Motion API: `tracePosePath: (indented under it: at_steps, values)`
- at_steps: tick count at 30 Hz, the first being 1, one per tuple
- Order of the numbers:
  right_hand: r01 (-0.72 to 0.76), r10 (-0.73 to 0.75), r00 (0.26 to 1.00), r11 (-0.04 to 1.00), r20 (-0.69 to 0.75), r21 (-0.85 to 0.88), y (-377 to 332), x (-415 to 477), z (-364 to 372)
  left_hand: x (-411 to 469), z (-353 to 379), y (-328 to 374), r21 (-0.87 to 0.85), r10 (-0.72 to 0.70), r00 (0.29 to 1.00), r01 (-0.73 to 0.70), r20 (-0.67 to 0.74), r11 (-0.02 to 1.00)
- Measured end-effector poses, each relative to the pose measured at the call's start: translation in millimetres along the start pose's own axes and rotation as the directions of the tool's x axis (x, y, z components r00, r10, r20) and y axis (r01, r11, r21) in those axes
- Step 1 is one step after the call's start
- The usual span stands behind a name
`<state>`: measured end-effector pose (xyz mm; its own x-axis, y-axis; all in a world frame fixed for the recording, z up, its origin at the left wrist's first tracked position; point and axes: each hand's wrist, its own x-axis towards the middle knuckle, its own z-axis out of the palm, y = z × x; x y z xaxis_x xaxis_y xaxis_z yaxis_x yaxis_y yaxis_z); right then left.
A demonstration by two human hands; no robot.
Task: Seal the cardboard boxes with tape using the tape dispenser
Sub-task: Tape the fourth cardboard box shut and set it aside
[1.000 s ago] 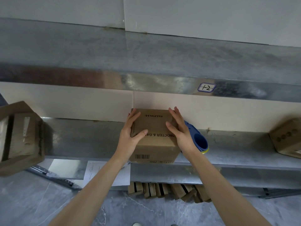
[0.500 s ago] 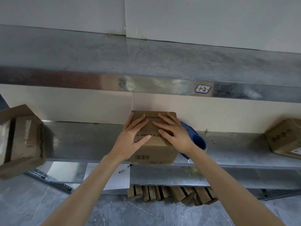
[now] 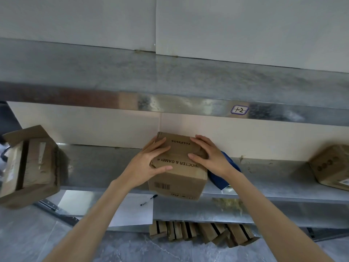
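Box of brown cardboard (image 3: 181,168) on a grey metal shelf (image 3: 94,163)
Our left hand (image 3: 149,165) and right hand (image 3: 210,157) press flat on top, fingers apart, by a blue plastic tape dispenser (image 3: 225,173).

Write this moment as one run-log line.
left hand: flat on brown cardboard box top | right hand: flat on box top | blue tape dispenser: on grey metal shelf, right of box

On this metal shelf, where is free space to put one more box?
Two bare stretches of the shelf: one between the open box on the left and the middle box, one between the blue tape dispenser and the box on the right. Crowded: just right of the middle box, where the dispenser lies by the right hand.
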<state>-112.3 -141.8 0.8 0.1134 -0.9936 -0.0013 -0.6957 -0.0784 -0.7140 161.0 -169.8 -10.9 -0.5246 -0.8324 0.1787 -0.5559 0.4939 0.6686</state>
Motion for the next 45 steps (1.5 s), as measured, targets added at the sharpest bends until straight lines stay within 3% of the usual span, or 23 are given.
tracePosePath:
  at_steps: [4, 8, 14, 22, 26, 32, 36, 39, 45]
  values:
    - [0.018, -0.010, 0.998, 0.991, -0.068, 0.131, 0.4, -14.7, 4.6, -7.5, -13.0, -10.2, 0.077, -0.028, 0.991, 0.038, -0.130, 0.996]
    - [0.036, -0.026, 0.987, 0.998, -0.158, 0.058, -0.9, -21.9, 9.8, -10.6, -13.3, -11.7, 0.063, -0.100, 0.945, 0.125, -0.311, 0.990]
    - [0.026, -0.017, 0.969, 0.999, -0.248, 0.034, -5.7, -27.2, 17.9, -7.6, 5.1, 3.4, 0.010, -0.166, 0.879, 0.190, -0.447, 0.982]
    - [0.030, -0.039, 0.948, 0.999, -0.315, -0.033, -7.1, -35.9, 23.6, -5.9, 22.6, 18.1, -0.198, -0.259, 0.910, 0.202, -0.325, 0.959]
    - [0.090, -0.093, 0.965, 0.996, -0.245, -0.023, -5.7, -35.1, 26.3, -6.8, 30.5, 25.2, -0.237, -0.249, 0.912, 0.176, -0.326, 0.955]
    - [0.144, -0.156, 0.985, 0.978, -0.070, -0.152, -12.6, -34.5, 23.5, -15.5, 27.9, 27.4, -0.034, -0.288, 0.896, 0.294, -0.339, 0.955]
    - [0.126, -0.129, 0.971, 0.992, -0.201, -0.032, 0.1, -37.0, 10.8, -16.6, 20.9, 26.4, 0.069, -0.256, 0.887, 0.304, -0.385, 0.950]
    - [0.018, -0.052, 0.961, 0.992, -0.270, -0.126, 28.2, -34.2, -3.6, -17.9, 16.6, 22.8, 0.066, -0.306, 0.853, 0.366, -0.423, 0.928]
    - [-0.230, 0.219, 0.973, 0.845, -0.080, -0.483, 93.3, -36.6, -14.1, -23.4, 23.8, 29.2, 0.110, -0.344, 0.808, 0.444, -0.479, 0.889]
